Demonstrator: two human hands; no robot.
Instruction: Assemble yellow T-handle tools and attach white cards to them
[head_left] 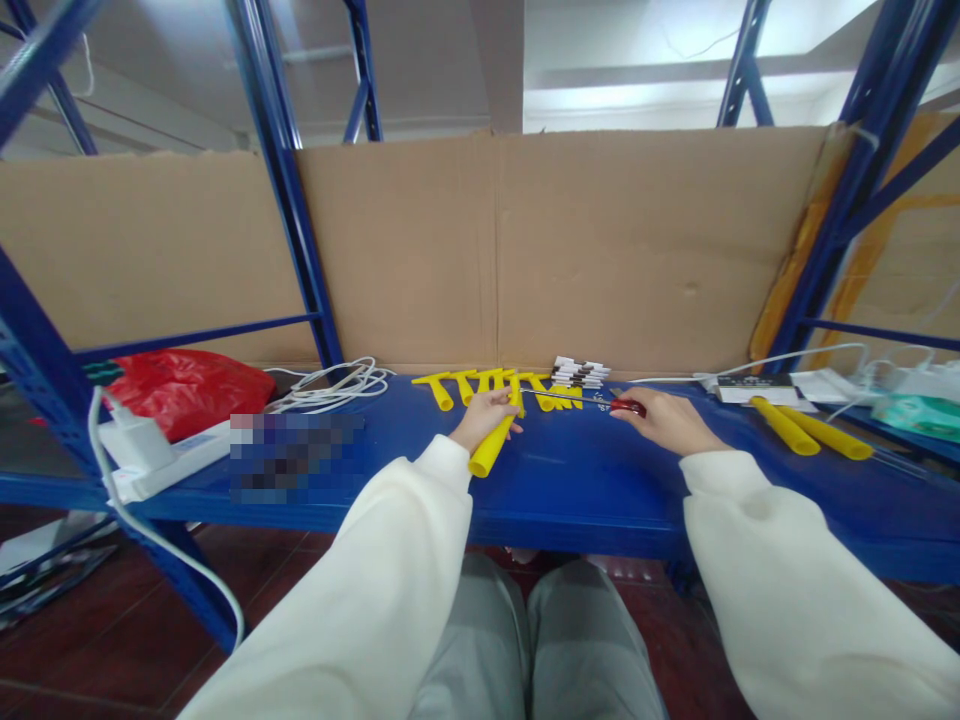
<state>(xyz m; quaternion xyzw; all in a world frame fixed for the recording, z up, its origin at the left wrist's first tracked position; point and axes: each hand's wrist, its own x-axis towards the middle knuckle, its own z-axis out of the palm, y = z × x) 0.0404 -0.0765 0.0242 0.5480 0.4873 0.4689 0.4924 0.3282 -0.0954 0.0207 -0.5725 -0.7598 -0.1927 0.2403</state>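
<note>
My left hand (486,420) is closed around a yellow plastic handle (493,448), whose wide round end points toward me and down. In my right hand (666,420) is a screwdriver, its red grip (628,407) in my fingers. The thin metal shaft (570,397) reaches left, and its tip is at the upper part of the yellow handle; I cannot tell whether it sits inside. Behind my left hand lie several yellow T-shaped pieces (436,390) in a row. A stack of small white and black pieces (580,372) is just beyond them.
The blue shelf (585,480) carries a white power strip (180,460), a red plastic bag (187,390) and coiled white cable (337,385) at left. Two yellow tubes (817,430) and a green-white packet (919,413) lie at right. Cardboard (585,250) stands behind, between blue posts.
</note>
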